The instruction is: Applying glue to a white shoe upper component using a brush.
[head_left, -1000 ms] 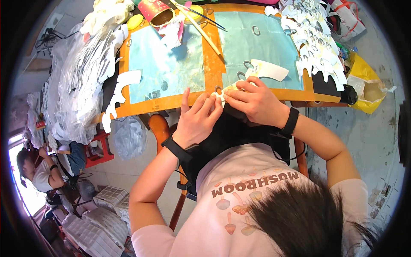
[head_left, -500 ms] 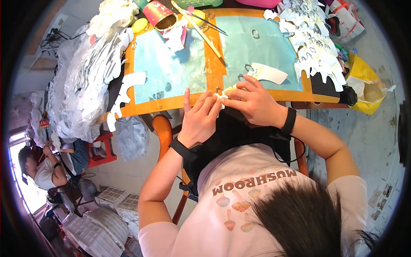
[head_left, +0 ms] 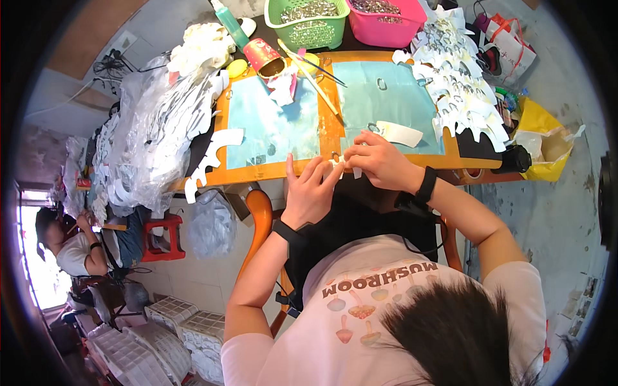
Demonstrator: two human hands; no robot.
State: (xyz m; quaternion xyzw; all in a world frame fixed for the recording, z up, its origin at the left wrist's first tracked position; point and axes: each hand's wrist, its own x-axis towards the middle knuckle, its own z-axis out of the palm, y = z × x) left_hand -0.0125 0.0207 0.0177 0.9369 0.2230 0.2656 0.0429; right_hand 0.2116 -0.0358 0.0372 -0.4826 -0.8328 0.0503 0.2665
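Observation:
At the front edge of the table, my left hand [head_left: 310,194] pinches a small white piece [head_left: 337,163] between thumb and fingers, its index finger pointing up. My right hand [head_left: 381,163] closes on the other side of the same piece, fingers bent. A small metal ring [head_left: 335,156] stands at the piece's upper side; my fingers cover much of both. Just beyond my right hand, a curved white strip [head_left: 400,134] lies on the blue-green mat [head_left: 412,103], with another metal ring [head_left: 371,127] at its left end. A third ring [head_left: 381,83] rests farther back.
White cut pieces with rings [head_left: 460,83] are heaped at the right; white pieces under clear plastic [head_left: 148,135] at the left. A red cup [head_left: 262,56], a stick [head_left: 315,83], a green basket [head_left: 302,32] and a pink basket [head_left: 393,29] stand or lie behind. A co-worker [head_left: 74,248] sits far left.
The view has tilted up, bringing the baskets into sight. Both hands remain on the small white piece at the table edge; my right fingers have bent in more.

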